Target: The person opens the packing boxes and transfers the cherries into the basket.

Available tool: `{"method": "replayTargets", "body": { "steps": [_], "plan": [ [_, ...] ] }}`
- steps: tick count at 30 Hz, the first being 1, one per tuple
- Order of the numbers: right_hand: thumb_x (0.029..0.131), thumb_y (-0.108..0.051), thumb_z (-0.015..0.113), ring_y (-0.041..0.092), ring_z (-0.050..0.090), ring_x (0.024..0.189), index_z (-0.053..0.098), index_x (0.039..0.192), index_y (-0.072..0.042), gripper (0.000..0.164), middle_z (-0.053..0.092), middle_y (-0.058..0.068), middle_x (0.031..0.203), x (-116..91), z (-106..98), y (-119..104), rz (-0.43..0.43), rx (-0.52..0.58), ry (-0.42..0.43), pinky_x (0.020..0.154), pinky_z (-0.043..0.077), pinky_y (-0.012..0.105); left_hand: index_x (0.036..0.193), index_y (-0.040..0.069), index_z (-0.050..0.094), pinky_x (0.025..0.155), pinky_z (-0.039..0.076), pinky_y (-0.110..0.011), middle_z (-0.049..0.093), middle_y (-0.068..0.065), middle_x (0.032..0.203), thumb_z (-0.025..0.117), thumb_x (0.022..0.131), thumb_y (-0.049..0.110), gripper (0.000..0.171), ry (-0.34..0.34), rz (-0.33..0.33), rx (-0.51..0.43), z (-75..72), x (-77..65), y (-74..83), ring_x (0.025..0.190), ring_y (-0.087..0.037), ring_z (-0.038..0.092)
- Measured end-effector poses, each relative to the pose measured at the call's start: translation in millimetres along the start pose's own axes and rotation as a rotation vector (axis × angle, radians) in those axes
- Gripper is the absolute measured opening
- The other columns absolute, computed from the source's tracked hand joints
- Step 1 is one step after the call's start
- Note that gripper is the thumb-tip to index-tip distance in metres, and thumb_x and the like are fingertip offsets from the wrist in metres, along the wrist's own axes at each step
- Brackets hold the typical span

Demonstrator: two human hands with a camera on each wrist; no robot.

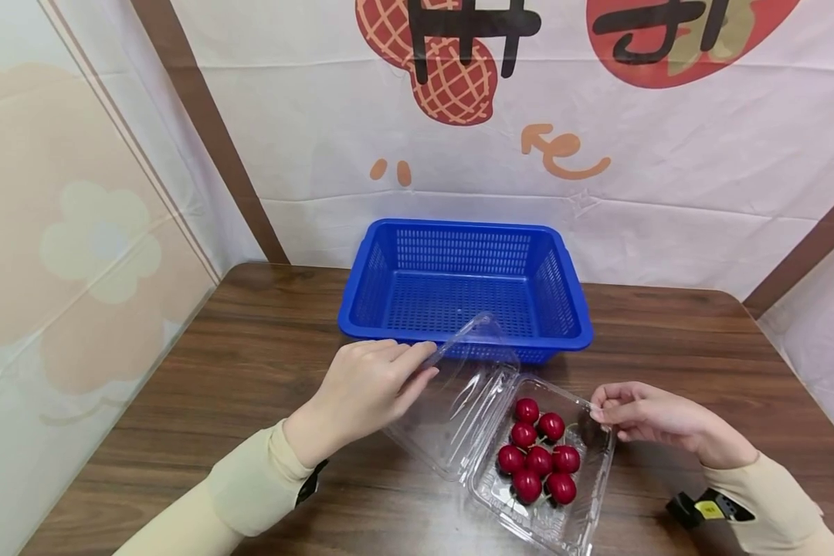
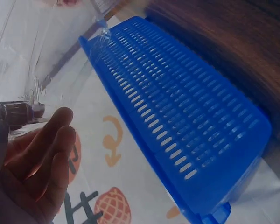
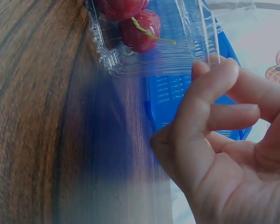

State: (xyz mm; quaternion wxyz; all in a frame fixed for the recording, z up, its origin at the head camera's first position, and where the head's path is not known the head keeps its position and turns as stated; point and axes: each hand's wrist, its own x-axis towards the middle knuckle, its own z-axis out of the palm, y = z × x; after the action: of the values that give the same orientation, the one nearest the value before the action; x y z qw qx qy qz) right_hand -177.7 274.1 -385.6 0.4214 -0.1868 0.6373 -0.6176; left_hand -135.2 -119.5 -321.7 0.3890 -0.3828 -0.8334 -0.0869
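A clear plastic clamshell box (image 1: pixel 528 533) lies unfolded on the table, its hinged lid (image 1: pixel 452 409) tilted up on the left. Several red cherries (image 1: pixel 538 462) with green stems sit in its base; two cherries (image 3: pixel 141 31) show close in the right wrist view. My left hand (image 1: pixel 371 390) pinches the lid's edge between thumb and fingers. At the far right corner of the base, my right hand (image 1: pixel 656 417) pinches the rim with thumb and forefinger. Behind the lid stands a blue plastic basket (image 1: pixel 357 309), partly seen through it.
The wooden table (image 1: pixel 264 347) carries everything. A white printed cloth (image 1: pixel 306 139) hangs behind the basket, and a pale flowered panel (image 1: pixel 97 309) rises along the left edge.
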Motion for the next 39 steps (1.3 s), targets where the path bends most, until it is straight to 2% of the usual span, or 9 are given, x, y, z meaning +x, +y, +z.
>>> {"method": "replayTargets", "body": {
  "steps": [5, 11, 16, 22, 31, 39],
  "plan": [
    [0.093, -0.003, 0.044, 0.002, 0.056, 0.079, 0.056, 0.098, -0.010, 0.015, 0.061, -0.009, 0.087, 1, 0, -1, 0.019, 0.009, 0.020, 0.068, 0.050, 0.015, 0.080, 0.011, 0.061, 0.036, 0.039, -0.028, 0.051, 0.005, 0.053, 0.065, 0.079, 0.024, 0.014, 0.002, -0.030, 0.006, -0.2, -5.3, -1.2, 0.046, -0.011, 0.047],
    [0.092, -0.006, 0.048, 0.001, 0.055, 0.076, 0.057, 0.097, -0.010, 0.011, 0.060, -0.010, 0.084, 4, -1, -5, 0.051, -0.030, 0.072, 0.067, 0.050, 0.015, 0.066, 0.013, 0.051, 0.034, 0.033, -0.026, 0.042, 0.006, 0.050, 0.066, 0.078, 0.028, 0.024, -0.013, -0.074, 0.029, 0.2, -9.5, -1.8, 0.043, -0.011, 0.040],
    [0.092, -0.009, 0.050, 0.000, 0.053, 0.073, 0.057, 0.098, -0.008, 0.009, 0.058, -0.010, 0.082, 5, -1, -6, 0.070, -0.073, 0.113, 0.065, 0.049, 0.015, 0.070, 0.013, 0.055, 0.032, 0.033, -0.026, 0.042, 0.008, 0.050, 0.065, 0.077, 0.026, 0.018, -0.027, -0.111, 0.017, 2.2, -13.8, -1.8, 0.043, -0.010, 0.039],
    [0.092, -0.011, 0.050, 0.001, 0.054, 0.074, 0.058, 0.101, -0.006, 0.012, 0.059, -0.009, 0.085, 7, -1, -5, 0.077, -0.059, 0.139, 0.066, 0.050, 0.015, 0.081, 0.009, 0.060, 0.032, 0.034, -0.026, 0.046, 0.009, 0.052, 0.063, 0.076, 0.022, 0.014, -0.044, -0.149, 0.002, 4.3, -20.1, -2.9, 0.045, -0.008, 0.042],
    [0.093, -0.015, 0.051, 0.001, 0.053, 0.073, 0.058, 0.103, -0.003, 0.017, 0.058, -0.006, 0.087, 9, 5, -7, 0.081, -0.088, 0.174, 0.065, 0.050, 0.016, 0.063, 0.013, 0.043, 0.029, 0.028, -0.027, 0.034, 0.009, 0.047, 0.064, 0.073, 0.022, 0.025, -0.067, -0.209, 0.047, 5.2, -29.8, -2.7, 0.040, -0.010, 0.036],
    [0.092, -0.018, 0.053, 0.001, 0.052, 0.071, 0.056, 0.107, 0.003, 0.026, 0.058, -0.005, 0.086, 16, 6, -6, 0.100, -0.113, 0.213, 0.062, 0.049, 0.015, 0.059, 0.015, 0.040, 0.030, 0.028, -0.029, 0.034, 0.008, 0.045, 0.065, 0.071, 0.022, 0.028, -0.104, -0.235, 0.066, 4.3, -35.4, -0.8, 0.040, -0.013, 0.038]
  ]
}}
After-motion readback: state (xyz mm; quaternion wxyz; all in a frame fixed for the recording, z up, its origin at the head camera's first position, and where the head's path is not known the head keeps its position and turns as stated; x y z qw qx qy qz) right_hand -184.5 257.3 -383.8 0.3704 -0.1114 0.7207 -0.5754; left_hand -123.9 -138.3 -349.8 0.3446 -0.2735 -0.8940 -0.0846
